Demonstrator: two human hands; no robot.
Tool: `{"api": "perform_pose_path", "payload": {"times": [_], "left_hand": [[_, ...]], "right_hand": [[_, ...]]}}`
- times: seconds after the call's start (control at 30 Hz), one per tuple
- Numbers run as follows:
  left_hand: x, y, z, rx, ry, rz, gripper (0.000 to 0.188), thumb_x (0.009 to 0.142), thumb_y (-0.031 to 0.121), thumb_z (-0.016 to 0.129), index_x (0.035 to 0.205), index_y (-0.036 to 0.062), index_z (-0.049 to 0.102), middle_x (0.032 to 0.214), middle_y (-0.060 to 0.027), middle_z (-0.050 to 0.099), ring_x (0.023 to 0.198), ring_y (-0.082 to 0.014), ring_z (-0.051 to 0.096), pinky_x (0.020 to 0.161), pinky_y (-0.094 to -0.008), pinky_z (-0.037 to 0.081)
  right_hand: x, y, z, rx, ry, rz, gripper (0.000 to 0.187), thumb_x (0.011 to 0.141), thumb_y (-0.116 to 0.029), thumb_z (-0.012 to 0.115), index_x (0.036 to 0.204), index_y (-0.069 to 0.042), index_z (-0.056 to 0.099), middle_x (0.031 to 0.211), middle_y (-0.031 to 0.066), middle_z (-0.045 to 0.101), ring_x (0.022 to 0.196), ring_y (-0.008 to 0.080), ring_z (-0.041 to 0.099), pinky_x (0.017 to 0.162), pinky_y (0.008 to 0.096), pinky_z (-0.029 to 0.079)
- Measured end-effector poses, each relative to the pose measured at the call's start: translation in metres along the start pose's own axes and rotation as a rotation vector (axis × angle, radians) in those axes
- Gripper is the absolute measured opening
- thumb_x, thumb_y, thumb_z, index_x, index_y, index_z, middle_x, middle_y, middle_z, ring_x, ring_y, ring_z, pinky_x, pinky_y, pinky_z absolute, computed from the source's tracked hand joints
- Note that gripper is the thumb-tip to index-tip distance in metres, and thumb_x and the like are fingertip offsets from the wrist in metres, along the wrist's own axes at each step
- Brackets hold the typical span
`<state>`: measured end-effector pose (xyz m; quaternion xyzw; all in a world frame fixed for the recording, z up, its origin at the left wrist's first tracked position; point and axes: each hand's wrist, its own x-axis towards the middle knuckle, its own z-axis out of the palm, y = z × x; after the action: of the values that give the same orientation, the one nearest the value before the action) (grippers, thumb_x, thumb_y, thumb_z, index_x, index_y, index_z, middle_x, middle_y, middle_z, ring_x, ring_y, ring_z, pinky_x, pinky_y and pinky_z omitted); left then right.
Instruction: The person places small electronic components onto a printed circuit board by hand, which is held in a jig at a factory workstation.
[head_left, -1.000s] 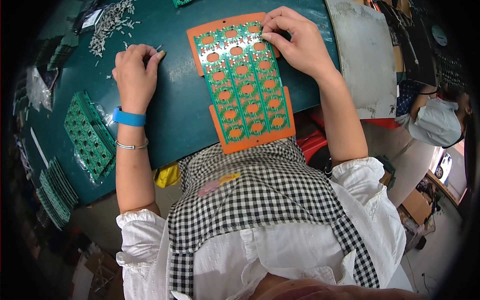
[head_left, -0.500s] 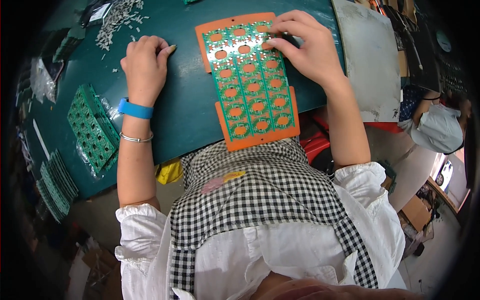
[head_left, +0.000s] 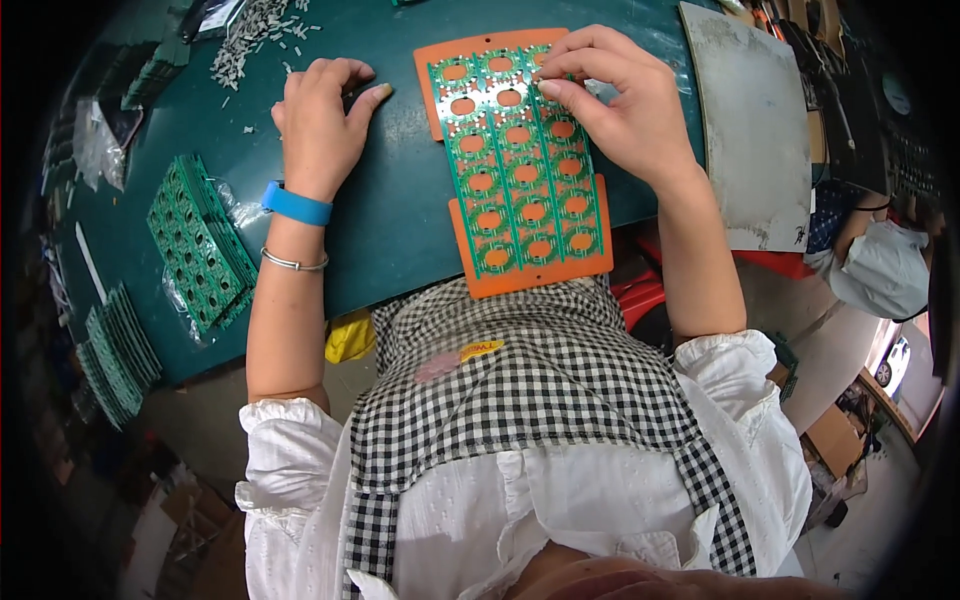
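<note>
A green circuit board panel (head_left: 515, 156), with rows of oval openings, lies on an orange plate (head_left: 490, 286) that sticks out beyond its top and bottom ends. Over the panel's upper right part, my right hand (head_left: 630, 105) brings thumb and forefinger together in a pinch; anything between the tips is too small to make out. My left hand (head_left: 328, 125) rests on the table left of the panel, its fingers curled and the thumb near the bent forefinger. What it may hold is hidden.
Small grey pieces (head_left: 250, 45) are heaped at the table's far left. Stacked green panels (head_left: 200, 245) lie left of my left forearm, with more panels (head_left: 118, 355) standing near the table edge. A grey-white board (head_left: 755, 130) sits at the right; a person's sleeve (head_left: 880, 265) shows beyond.
The whole view has shifted slightly. My left hand has moved right, its thumb now a little apart from the forefinger. Over the panel, my right thumb and forefinger have drawn closer together.
</note>
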<state>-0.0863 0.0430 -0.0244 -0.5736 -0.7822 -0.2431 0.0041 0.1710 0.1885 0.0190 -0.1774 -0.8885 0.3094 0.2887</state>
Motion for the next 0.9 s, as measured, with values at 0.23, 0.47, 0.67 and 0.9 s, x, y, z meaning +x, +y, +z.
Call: {"api": "perform_pose_path", "payload": {"times": [0.23, 0.47, 0.67, 0.9], "left_hand": [[-0.001, 0.013, -0.007, -0.041, -0.027, 0.033, 0.009, 0.088, 0.015, 0.071, 0.092, 0.0083, 0.066, 0.09, -0.0008, 0.065, 0.09, -0.0189, 0.059, 0.082, -0.0377, 0.042], [-0.026, 0.086, -0.034, -1.48, -0.346, -0.339, 0.028, 0.09, 0.0, 0.068, 0.114, 0.0013, 0.053, 0.089, -0.0068, 0.069, 0.085, -0.0107, 0.065, 0.077, -0.0228, 0.052], [-0.042, 0.086, -0.021, -1.931, -0.641, -0.544, 0.031, 0.089, 0.005, 0.072, 0.114, 0.003, 0.053, 0.091, -0.009, 0.071, 0.083, -0.0126, 0.067, 0.074, -0.023, 0.053], [-0.018, 0.02, -0.028, 0.119, 0.181, 0.032, 0.042, 0.07, 0.032, 0.085, 0.103, 0.012, 0.069, 0.105, -0.0067, 0.066, 0.101, -0.03, 0.058, 0.082, -0.045, 0.046]], "right_hand": [[0.001, -0.011, 0.005, 0.062, -0.028, 0.033, 0.011, 0.082, -0.001, 0.073, 0.093, -0.001, 0.073, 0.097, 0.0058, 0.069, 0.081, 0.0144, 0.065, 0.069, 0.0264, 0.052], [-0.002, -0.042, 0.013, 0.384, -0.046, -0.044, 0.015, 0.076, 0.001, 0.074, 0.091, -0.003, 0.074, 0.091, 0.0059, 0.069, 0.083, 0.017, 0.068, 0.071, 0.0281, 0.054], [-0.01, -0.045, 0.007, 0.425, -0.076, -0.105, 0.013, 0.073, 0.004, 0.074, 0.085, -0.001, 0.072, 0.091, 0.0075, 0.068, 0.081, 0.018, 0.068, 0.071, 0.0283, 0.055], [-0.022, -0.003, -0.01, 0.181, 0.023, 0.092, 0.004, 0.081, -0.001, 0.068, 0.084, 0.001, 0.066, 0.094, 0.0089, 0.067, 0.082, 0.0164, 0.065, 0.071, 0.0276, 0.053]]}}
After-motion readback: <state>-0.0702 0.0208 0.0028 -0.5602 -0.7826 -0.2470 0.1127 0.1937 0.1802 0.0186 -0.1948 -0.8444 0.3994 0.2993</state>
